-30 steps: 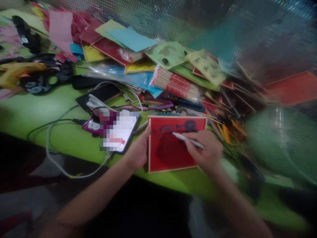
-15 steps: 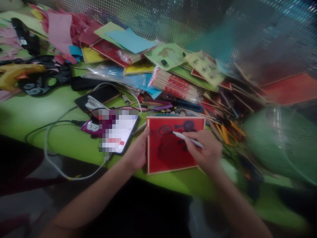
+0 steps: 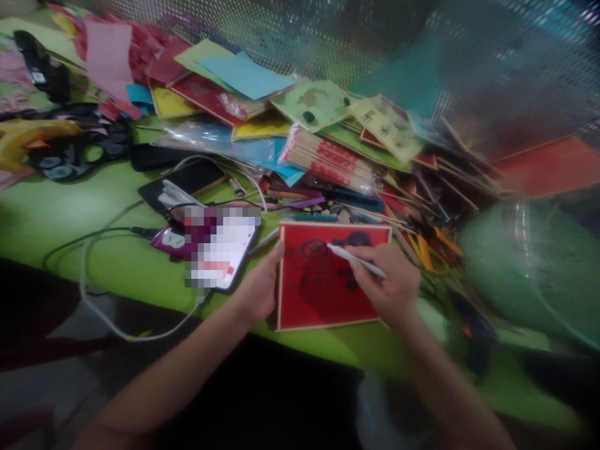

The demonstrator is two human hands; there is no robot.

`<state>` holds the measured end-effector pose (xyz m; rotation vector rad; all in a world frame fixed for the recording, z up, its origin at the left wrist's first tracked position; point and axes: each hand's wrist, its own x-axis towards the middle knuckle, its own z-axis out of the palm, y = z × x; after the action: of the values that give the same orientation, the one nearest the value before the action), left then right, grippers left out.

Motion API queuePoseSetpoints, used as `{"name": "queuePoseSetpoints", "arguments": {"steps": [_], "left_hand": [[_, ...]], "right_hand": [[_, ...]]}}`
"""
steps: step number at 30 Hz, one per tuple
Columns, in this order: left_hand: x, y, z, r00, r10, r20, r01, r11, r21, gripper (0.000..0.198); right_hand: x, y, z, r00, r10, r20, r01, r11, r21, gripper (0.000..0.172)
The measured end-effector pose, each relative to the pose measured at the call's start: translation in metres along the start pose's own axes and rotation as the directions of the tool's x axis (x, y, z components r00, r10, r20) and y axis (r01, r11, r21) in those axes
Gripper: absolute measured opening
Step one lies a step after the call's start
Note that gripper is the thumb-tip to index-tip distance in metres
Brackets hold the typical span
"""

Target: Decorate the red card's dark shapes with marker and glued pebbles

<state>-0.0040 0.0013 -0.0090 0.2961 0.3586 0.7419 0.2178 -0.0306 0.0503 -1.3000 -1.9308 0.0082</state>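
A red board [image 3: 323, 306] with a pale wooden edge lies at the front of the green table, dark drawn shapes and a circled mark on its face. My left hand [image 3: 263, 284] grips its left edge, thumb near the upper corner. In my right hand [image 3: 391, 275] is a white pen [image 3: 359, 259], pinched between thumb and fingers. The pen's tip is at the board's upper middle, just right of the circle; whether it touches I cannot tell. Close to my left hand lies a phone [image 3: 229, 250] with a lit screen and a white cable plugged in.
Behind the board is a bundle of wooden sticks [image 3: 328, 159] in clear wrap, with coloured boards and papers piled further back. A yellow glue gun [image 3: 37, 137] lies far left. On the right sits a large green rounded object [image 3: 529, 269], beside orange-handled tools [image 3: 426, 253].
The pen tip has shifted very slightly relative to the board. Both hands keep their holds, and the whole view has drifted a little.
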Motion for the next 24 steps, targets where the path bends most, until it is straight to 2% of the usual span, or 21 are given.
{"name": "queuePoseSetpoints", "arguments": {"steps": [7, 24], "left_hand": [[0.001, 0.0004, 0.0001, 0.999, 0.007, 0.038, -0.007, 1.0, 0.0, 0.048], [-0.0003, 0.0003, 0.0001, 1.0, 0.022, 0.018, -0.022, 1.0, 0.002, 0.051]], "right_hand": [[0.0005, 0.0001, -0.0011, 1.0, 0.009, 0.011, -0.009, 1.0, 0.012, 0.017], [0.003, -0.0036, -0.0047, 0.999, 0.008, 0.05, -0.009, 1.0, 0.01, 0.017]]}}
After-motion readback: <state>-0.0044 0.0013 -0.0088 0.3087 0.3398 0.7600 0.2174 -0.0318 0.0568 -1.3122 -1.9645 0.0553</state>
